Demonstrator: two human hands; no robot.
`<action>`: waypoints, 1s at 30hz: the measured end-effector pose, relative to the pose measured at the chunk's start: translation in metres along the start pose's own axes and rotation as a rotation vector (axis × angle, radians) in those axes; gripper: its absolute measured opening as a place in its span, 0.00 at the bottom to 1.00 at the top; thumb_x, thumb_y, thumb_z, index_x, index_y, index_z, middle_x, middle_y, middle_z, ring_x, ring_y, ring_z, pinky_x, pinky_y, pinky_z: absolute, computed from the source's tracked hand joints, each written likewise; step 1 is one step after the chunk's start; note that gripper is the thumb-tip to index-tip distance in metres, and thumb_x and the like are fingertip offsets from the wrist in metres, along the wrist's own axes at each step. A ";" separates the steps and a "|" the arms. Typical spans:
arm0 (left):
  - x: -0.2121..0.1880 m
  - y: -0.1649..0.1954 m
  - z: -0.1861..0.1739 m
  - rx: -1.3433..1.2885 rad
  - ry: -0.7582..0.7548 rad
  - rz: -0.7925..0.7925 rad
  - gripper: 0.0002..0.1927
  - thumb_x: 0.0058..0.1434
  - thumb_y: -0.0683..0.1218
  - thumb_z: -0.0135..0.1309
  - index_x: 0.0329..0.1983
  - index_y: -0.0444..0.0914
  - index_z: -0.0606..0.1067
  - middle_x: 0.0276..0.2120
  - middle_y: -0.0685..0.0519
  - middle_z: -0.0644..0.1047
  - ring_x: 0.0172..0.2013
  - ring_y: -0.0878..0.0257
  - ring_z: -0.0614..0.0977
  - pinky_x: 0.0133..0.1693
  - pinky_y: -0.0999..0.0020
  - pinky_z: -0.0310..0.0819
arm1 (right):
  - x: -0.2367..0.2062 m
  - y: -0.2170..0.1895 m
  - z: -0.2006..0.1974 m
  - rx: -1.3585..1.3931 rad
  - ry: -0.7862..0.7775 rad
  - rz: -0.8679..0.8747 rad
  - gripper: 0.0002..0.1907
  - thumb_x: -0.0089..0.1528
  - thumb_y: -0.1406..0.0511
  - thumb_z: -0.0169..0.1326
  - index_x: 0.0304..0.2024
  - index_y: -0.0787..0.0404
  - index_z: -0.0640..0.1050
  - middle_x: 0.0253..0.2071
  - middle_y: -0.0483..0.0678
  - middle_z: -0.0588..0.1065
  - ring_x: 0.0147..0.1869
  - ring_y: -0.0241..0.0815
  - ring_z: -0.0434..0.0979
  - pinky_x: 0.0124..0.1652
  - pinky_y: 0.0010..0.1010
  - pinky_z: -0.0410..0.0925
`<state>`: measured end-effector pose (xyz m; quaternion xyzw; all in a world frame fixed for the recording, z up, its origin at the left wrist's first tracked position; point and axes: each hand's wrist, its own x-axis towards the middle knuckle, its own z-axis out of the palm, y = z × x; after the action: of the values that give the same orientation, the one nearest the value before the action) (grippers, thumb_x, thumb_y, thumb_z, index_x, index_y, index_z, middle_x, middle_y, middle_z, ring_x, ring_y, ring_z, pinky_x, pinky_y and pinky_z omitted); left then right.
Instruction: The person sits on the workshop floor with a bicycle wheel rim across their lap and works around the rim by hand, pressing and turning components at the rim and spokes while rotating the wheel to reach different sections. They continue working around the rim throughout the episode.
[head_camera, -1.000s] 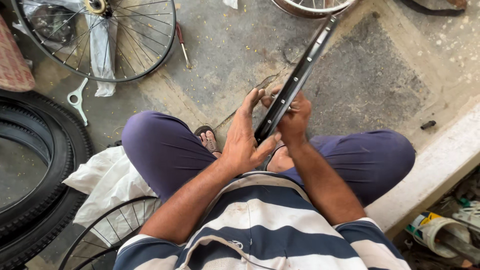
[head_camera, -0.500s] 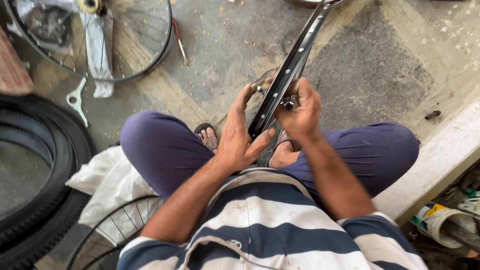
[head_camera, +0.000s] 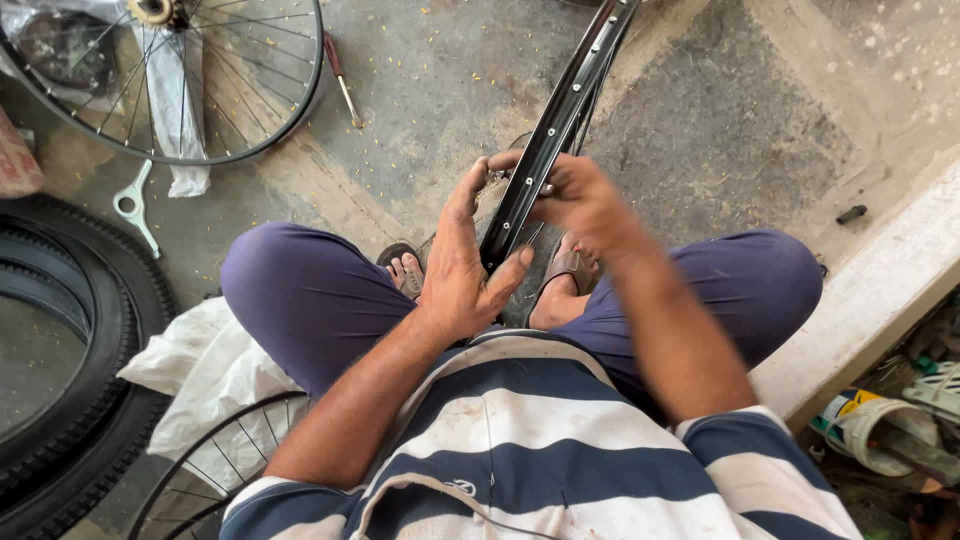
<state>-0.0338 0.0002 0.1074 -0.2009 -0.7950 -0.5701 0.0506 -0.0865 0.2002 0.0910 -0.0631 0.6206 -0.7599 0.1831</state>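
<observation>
I sit on the ground with a black bicycle rim (head_camera: 560, 120) standing on edge between my knees, running from my lap up to the top of the view. My left hand (head_camera: 462, 265) clasps the rim's near part, thumb on its right side and fingers stretched up along its left. My right hand (head_camera: 585, 200) pinches a small metal part at the rim's inner face, near a spoke hole. What exactly that part is cannot be made out. Thin spokes show beside the rim above my hands.
A spoked wheel (head_camera: 255, 115) lies flat at the top left, with a screwdriver (head_camera: 342, 80) and a pale flat wrench (head_camera: 135, 210) by it. Black tyres (head_camera: 90, 330) lie at the left, white cloth (head_camera: 215, 370) and another wheel (head_camera: 215, 460) under my left knee. A concrete ledge (head_camera: 880, 290) runs along the right.
My right hand has slid up the rim and my left fingers have stretched higher along it. The view has shifted slightly downward.
</observation>
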 end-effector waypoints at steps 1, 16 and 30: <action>0.000 0.001 -0.002 -0.008 -0.009 -0.008 0.46 0.66 0.48 0.59 0.78 0.31 0.47 0.72 0.34 0.61 0.73 0.41 0.65 0.73 0.52 0.58 | 0.001 -0.011 -0.010 0.146 -0.127 0.104 0.18 0.64 0.71 0.59 0.58 0.65 0.78 0.46 0.48 0.80 0.48 0.34 0.80 0.50 0.24 0.73; 0.011 0.007 -0.007 -0.061 0.002 -0.005 0.46 0.64 0.48 0.63 0.77 0.34 0.51 0.70 0.35 0.63 0.71 0.40 0.67 0.71 0.52 0.60 | -0.004 -0.011 0.005 -0.200 0.233 -0.449 0.16 0.63 0.73 0.67 0.48 0.64 0.74 0.52 0.54 0.80 0.53 0.42 0.83 0.49 0.32 0.78; 0.038 0.027 -0.013 0.006 -0.034 0.075 0.46 0.64 0.47 0.59 0.77 0.32 0.48 0.76 0.32 0.52 0.75 0.35 0.58 0.73 0.48 0.53 | 0.006 -0.028 -0.012 -0.919 0.636 -0.655 0.20 0.54 0.67 0.69 0.44 0.62 0.74 0.42 0.46 0.77 0.46 0.35 0.79 0.47 0.28 0.73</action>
<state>-0.0605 0.0053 0.1478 -0.2400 -0.7893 -0.5621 0.0588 -0.1012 0.2141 0.1149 -0.0930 0.8552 -0.4148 -0.2965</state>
